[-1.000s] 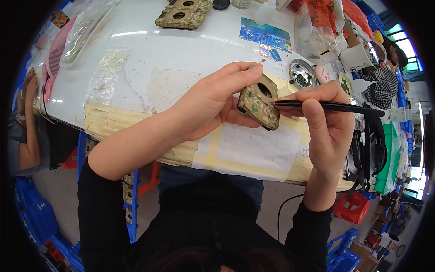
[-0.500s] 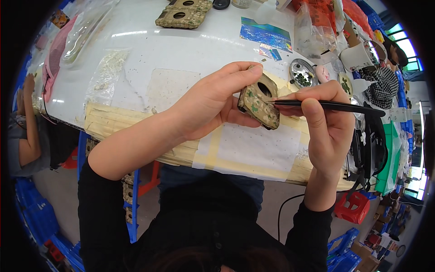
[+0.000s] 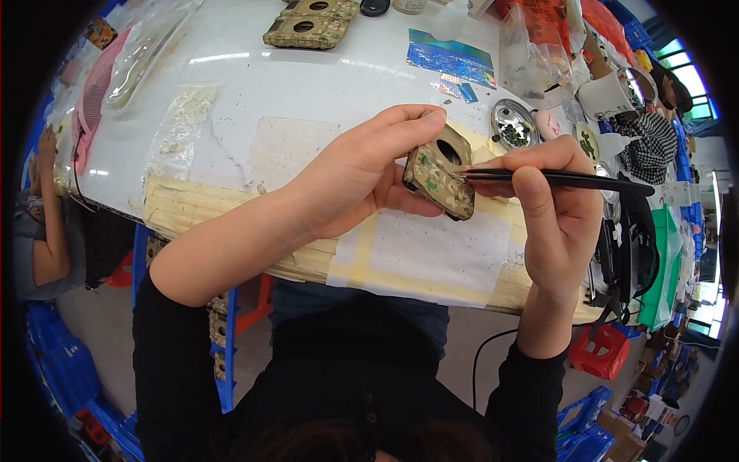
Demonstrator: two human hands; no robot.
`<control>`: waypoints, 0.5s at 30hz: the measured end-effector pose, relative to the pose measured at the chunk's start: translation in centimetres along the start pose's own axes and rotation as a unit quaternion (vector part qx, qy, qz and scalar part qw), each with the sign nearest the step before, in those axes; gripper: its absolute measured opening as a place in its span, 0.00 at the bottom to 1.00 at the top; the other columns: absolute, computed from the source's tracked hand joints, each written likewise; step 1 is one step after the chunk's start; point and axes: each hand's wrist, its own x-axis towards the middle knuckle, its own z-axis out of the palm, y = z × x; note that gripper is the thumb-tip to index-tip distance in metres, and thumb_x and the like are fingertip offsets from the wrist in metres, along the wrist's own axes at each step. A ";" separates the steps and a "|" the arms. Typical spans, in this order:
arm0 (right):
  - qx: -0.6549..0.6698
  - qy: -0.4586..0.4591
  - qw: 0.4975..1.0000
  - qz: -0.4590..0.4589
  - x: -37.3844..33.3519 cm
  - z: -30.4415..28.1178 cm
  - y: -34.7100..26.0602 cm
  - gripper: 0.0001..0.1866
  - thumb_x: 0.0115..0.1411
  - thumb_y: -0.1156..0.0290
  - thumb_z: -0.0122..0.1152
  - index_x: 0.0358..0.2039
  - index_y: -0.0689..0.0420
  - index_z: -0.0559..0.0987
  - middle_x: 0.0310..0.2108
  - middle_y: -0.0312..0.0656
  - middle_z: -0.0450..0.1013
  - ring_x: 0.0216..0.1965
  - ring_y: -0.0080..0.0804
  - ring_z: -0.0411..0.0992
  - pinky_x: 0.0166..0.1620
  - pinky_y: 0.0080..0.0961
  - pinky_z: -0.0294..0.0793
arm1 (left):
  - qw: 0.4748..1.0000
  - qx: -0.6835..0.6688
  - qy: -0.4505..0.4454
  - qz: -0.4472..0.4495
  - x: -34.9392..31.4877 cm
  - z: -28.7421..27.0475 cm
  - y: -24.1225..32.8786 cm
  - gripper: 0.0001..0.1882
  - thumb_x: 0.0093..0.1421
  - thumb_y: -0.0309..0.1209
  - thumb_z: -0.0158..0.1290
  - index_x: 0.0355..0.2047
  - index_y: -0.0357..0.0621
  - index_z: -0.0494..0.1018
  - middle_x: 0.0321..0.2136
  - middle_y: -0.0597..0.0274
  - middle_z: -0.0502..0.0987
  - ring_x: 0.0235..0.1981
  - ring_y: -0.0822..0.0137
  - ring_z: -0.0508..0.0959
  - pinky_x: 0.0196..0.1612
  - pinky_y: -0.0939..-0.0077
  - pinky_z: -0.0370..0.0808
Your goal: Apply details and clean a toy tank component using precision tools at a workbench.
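Note:
My left hand [image 3: 362,169] grips a camouflage-patterned phone-case-like shell [image 3: 440,183] by its edges, tilted above the table. A round dark opening shows near the shell's upper end. Pinched in my right hand [image 3: 550,208] are black tweezers [image 3: 570,179], their tips at the shell's surface just below the opening. Whether the tips hold some tiny piece is too small to tell. Under the hands lies a white paper sheet [image 3: 431,250] taped along the table's front edge.
Similar camouflage shells [image 3: 308,31] lie at the back. A round metal dish [image 3: 514,123] with small dark green bits stands right of the shell. Shiny blue sheets [image 3: 450,58], a clear bag [image 3: 185,127] and a pink cloth [image 3: 100,108] lie farther off. At far left sits another person [image 3: 50,239].
Both hands and the shell stay nearly still. The tweezers' arms look slightly more apart than before.

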 end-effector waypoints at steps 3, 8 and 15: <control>0.036 0.019 0.999 0.005 0.1 0.2 0.1 0.07 0.62 0.74 0.53 0.35 0.67 0.71 0.30 0.42 0.72 0.34 0.24 0.74 0.38 0.18 0.75 | 1.000 0.001 0.002 -0.001 -0.1 0.1 0.1 0.25 0.64 0.46 0.41 0.56 0.45 0.61 0.43 0.60 0.72 0.40 0.71 0.77 0.35 0.74 0.80; 0.022 0.062 0.996 -0.063 -0.4 -1.0 -0.6 0.08 0.63 0.74 0.50 0.36 0.67 0.71 0.29 0.43 0.72 0.34 0.27 0.75 0.40 0.20 0.74 | 1.000 -0.010 -0.008 -0.002 0.1 0.0 0.1 0.25 0.64 0.45 0.42 0.56 0.44 0.61 0.43 0.60 0.72 0.40 0.71 0.77 0.34 0.75 0.80; -0.423 0.180 0.881 -0.108 -2.5 -2.5 0.5 0.02 0.57 0.77 0.57 0.31 0.60 0.75 0.25 0.40 0.70 0.28 0.29 0.65 0.35 0.22 0.65 | 0.999 -0.032 0.019 0.002 0.1 -0.1 0.0 0.24 0.64 0.43 0.41 0.56 0.42 0.61 0.42 0.57 0.74 0.35 0.67 0.80 0.31 0.79 0.82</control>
